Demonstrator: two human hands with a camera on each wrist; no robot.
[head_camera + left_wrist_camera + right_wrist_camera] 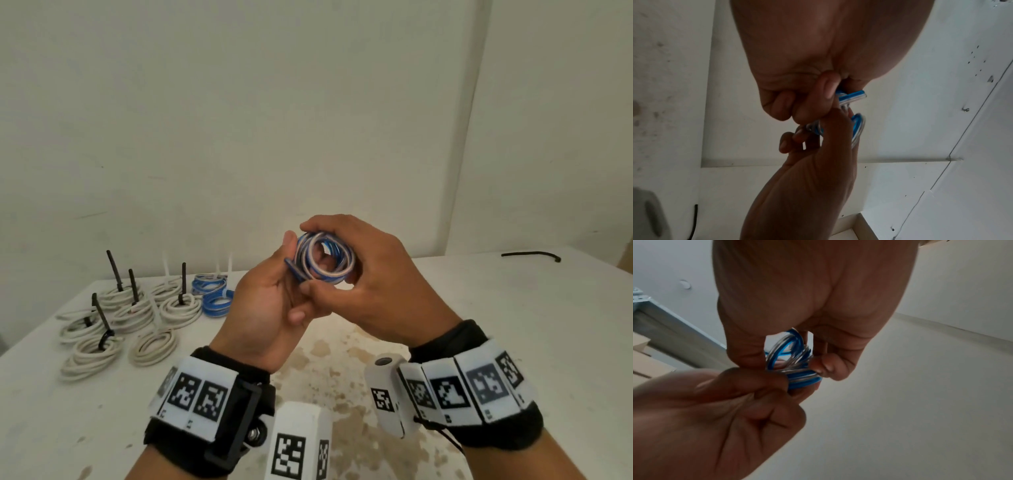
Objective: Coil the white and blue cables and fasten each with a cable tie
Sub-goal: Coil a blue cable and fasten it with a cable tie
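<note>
- At the left of the head view, on the table, lie my finished white coils, several cinched with dark cable ties whose tails stick up.
- Just right of them, at mid-left of the frame, sit the blue coils, tied with pale ties as far as I can tell.
- Near the centre, my left hand is raised off the table, palm turned inward, its fingers curled against the near side of the blue cable coil with the free end pinched between them.
- The coil itself is held up above the table between both hands, several loops stacked a bit unevenly.
- Right of centre, my right hand wraps over the coil from the top, thumb below and fingers above, clamped on the loops so they cannot spring open.
- At the upper right edge of the table lies one loose dark tie, well apart from my hands.
- I judge I am at the end of winding this blue cable: loops formed, no tie on it yet.
- Next I need one hand to keep the bundle squeezed while the other fetches a tie and threads it around the loops.
</note>
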